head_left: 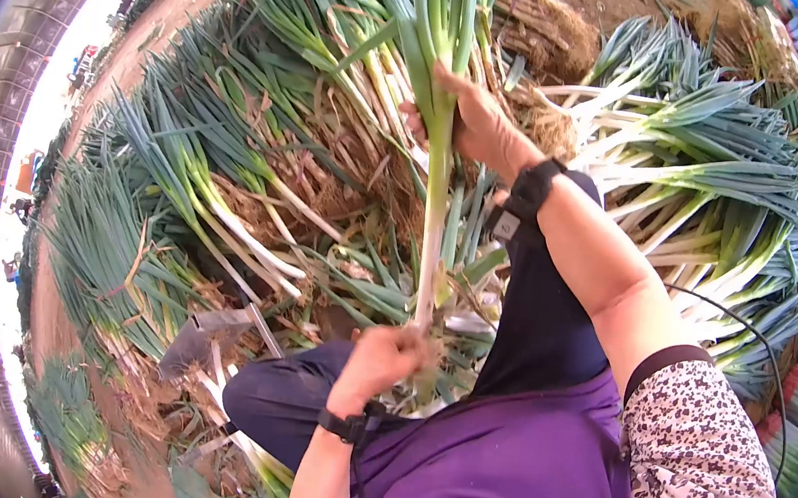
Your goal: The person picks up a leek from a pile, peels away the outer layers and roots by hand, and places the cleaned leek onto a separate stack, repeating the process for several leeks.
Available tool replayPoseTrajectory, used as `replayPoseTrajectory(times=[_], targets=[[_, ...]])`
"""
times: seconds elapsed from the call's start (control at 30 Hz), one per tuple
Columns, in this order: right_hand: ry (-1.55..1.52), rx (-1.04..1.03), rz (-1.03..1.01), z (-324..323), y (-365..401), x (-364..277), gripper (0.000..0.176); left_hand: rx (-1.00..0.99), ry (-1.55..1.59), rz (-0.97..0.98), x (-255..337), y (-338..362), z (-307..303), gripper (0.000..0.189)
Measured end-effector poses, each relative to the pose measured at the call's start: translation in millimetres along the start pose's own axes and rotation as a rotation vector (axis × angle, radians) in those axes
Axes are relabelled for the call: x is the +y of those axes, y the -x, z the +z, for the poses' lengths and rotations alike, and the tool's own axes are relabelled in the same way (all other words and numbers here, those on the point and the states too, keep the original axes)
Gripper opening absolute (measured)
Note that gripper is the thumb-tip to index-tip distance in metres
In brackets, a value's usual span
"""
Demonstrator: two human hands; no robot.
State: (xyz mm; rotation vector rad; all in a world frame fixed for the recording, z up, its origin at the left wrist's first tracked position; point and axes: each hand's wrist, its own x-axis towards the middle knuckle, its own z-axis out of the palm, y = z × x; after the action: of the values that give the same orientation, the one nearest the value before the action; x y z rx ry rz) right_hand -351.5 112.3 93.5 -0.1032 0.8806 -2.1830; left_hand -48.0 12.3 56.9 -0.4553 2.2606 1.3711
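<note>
A long green onion [435, 213] stands nearly upright in front of me, its leaves running past the top edge of the view. My right hand [481, 124] is wrapped around it where the green leaves meet the stalk. Lower down, my left hand [390, 359] has its fingers closed at the white root end, which is partly blurred and hidden. Beneath the stalk lie loose peeled leaves [365, 280]. Left of it, several green onions with white stalks [253, 245] rest on the pile.
Unpeeled green onions with brown roots [335, 120] spread across the left and far side. White-stalked ones [698, 198] are heaped at the right. A grey metal blade-like tool [206, 337] is by my left knee [274, 394]. A black cable [751, 331] hangs beside my right arm.
</note>
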Motion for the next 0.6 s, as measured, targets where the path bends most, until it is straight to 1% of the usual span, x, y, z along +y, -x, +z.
replayPoseTrajectory(times=[0.03,0.07,0.1,0.13,0.17,0.2,0.23,0.27,0.3,0.37,0.47,0.5,0.53,0.6], targets=[[0.035,-0.25,0.008,-14,-7,6,0.046,0.249,0.013,0.126,16,-17,-12,0.022],[-0.113,-0.047,0.091,2,5,8,0.046,0.463,-0.051,0.324,41,-32,-28,0.023],[-0.081,-0.075,0.094,8,9,12,0.047,0.52,0.079,0.342,63,-46,-39,0.035],[-0.051,-0.104,0.097,7,9,17,0.048,0.634,0.063,0.5,61,-74,-44,0.047],[-0.046,-0.15,0.119,6,7,24,0.051,0.487,0.281,0.435,79,-86,-54,0.049],[-0.042,-0.191,0.144,3,4,32,0.055,0.359,0.576,0.508,90,-101,-57,0.042],[-0.062,-0.166,0.192,3,2,36,0.048,0.326,0.805,0.471,87,-116,-54,0.036],[-0.057,-0.166,0.196,1,-1,37,0.048,0.284,1.035,0.424,81,-129,-51,0.031],[0.064,-0.097,0.152,4,0,36,0.044,0.282,1.041,0.417,80,-132,-50,0.031],[0.313,0.066,0.07,6,1,37,0.034,0.34,1.06,0.338,73,-136,-44,0.021],[0.238,0.081,0.09,11,-1,42,0.032,0.31,1.12,0.3,72,-131,-45,0.018],[0.196,0.054,0.096,12,-4,44,0.031,0.298,1.135,0.339,73,-132,-46,0.015],[0.19,0.071,0.105,12,-7,46,0.031,0.27,1.171,0.359,77,-131,-46,0.015],[0.066,0.05,0.144,15,-13,48,0.031,0.174,1.272,0.374,71,-136,-48,0.018]])
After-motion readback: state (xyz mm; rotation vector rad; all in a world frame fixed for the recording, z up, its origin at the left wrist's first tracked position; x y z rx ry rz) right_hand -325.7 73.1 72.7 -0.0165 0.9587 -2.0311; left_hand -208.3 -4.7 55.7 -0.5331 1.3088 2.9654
